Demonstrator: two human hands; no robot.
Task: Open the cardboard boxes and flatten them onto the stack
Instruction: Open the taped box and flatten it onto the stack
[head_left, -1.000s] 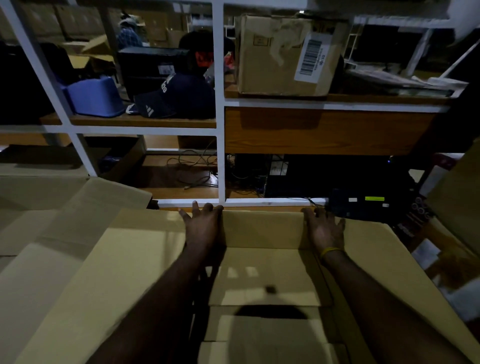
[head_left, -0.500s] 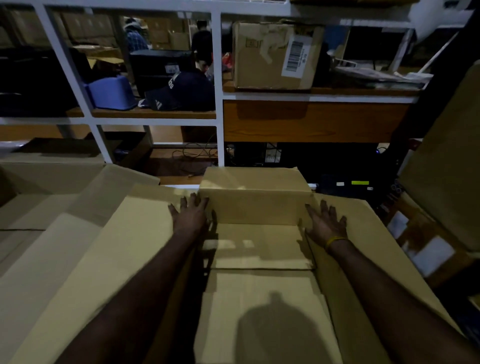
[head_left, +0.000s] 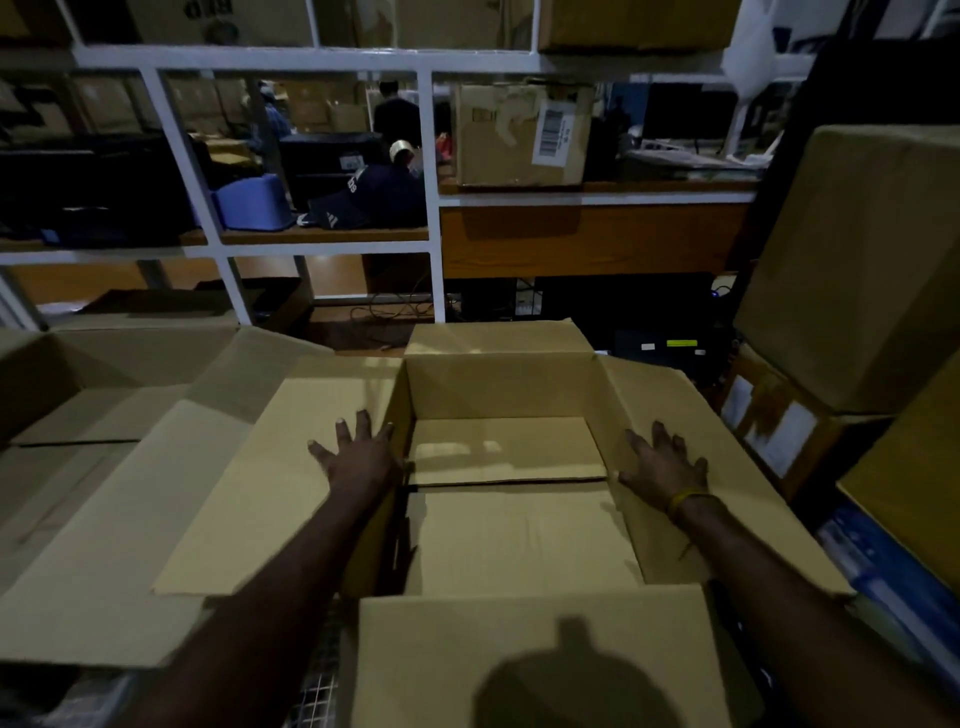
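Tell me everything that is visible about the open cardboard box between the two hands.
The open cardboard box is plain brown corrugated board, upright, its four top flaps spread outward. Inside, its bottom flaps are folded shut with a seam across. The left hand rests flat on the left flap; the right hand rests flat on the right flap. It stands before white shelving.

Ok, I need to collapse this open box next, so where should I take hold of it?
Probably the two long side flaps. The open box stands upright with all four flaps splayed outward, and the left hand and right hand already lie flat on the left flap and right flap. Coming from above on each side, curl fingers over the fold lines at the rim, where the walls hinge.
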